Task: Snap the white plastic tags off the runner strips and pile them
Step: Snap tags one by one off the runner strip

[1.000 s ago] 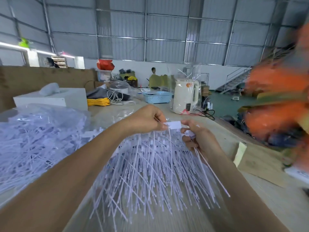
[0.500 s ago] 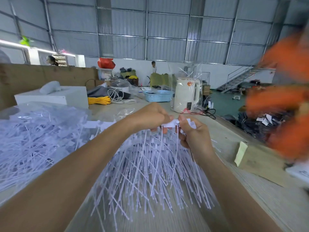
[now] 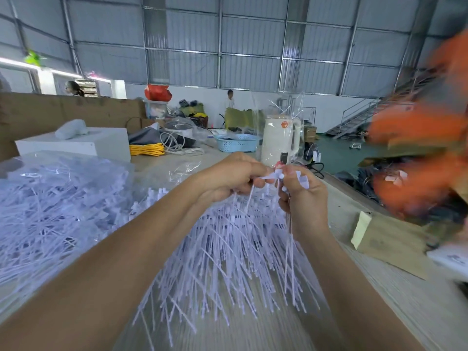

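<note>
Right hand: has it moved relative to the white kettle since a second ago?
Yes. The right hand has risen and moved in toward the white kettle, closing on the left hand.

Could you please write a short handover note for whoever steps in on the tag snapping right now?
Left hand: pinching one end of a white runner strip, above the bench.
Right hand: gripping the strip's other end, a few thin tags hanging from its fist.
Done: a fan of loose tags lies under the hands.
Left: the held strip, plus the large heap in clear plastic on the left, presumably unprocessed.
</note>
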